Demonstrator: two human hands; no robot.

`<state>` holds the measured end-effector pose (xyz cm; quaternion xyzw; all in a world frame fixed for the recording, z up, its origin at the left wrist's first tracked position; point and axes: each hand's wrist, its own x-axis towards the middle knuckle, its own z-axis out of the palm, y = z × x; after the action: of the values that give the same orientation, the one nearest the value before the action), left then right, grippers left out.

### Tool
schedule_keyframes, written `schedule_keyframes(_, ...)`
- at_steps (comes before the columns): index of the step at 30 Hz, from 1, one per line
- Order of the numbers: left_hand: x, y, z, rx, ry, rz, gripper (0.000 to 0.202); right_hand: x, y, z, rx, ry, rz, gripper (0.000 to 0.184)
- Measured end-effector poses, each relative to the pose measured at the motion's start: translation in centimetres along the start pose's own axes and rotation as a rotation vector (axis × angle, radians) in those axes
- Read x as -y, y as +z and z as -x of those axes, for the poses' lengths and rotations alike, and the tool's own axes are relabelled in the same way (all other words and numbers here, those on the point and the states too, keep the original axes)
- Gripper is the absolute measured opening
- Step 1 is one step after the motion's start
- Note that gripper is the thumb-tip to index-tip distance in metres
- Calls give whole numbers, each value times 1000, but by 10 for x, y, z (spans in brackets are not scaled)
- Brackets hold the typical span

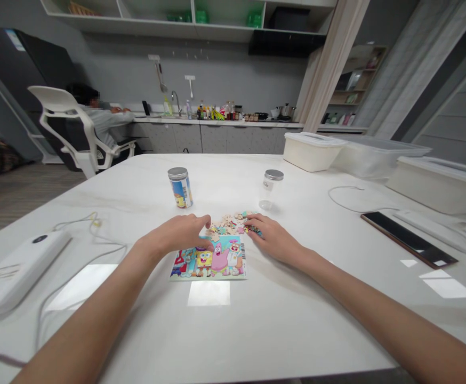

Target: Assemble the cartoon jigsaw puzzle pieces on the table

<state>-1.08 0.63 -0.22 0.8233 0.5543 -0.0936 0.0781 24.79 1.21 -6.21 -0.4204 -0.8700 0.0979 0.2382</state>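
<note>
A pile of small jigsaw puzzle pieces point(227, 225) lies on the white table, some picture side up and others showing plain backs. Just in front of it is a flat cartoon picture card point(221, 264). My left hand point(185, 233) hovers at the card's upper left corner, thumb and index finger apart, with nothing visible between them; its other fingers are partly hidden. On the right side of the pile, the loosely spread fingers of my right hand point(271, 237) touch several pieces. Behind stand a cartoon-labelled jar point(181, 189) and a clear jar point(271, 191), both with silver lids.
White lidded bins point(313, 152) stand at the back right. A phone point(407, 237) lies on the right beside cables. At the left are a white device point(21, 272) and its cord point(85, 256). A person point(105, 122) sits in a white chair point(63, 125) beyond.
</note>
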Motion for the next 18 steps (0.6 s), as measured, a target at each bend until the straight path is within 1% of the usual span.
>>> schedule_keyframes(7, 3, -2, 2, 18, 4, 0, 49, -7, -3, -3, -49, 66, -124, 26)
schedule_keyframes(13, 10, -3, 3, 25, 16, -3, 46, -8, -8, -6, -128, 94, -187, 19)
schedule_keyframes(16, 12, -3, 3, 31, 28, -11, 43, -6, -11, -6, -103, 102, -166, 18)
schedule_keyframes(18, 9, -3, 3, 17, 37, -19, 43, -6, -13, -7, -76, 117, -175, 17)
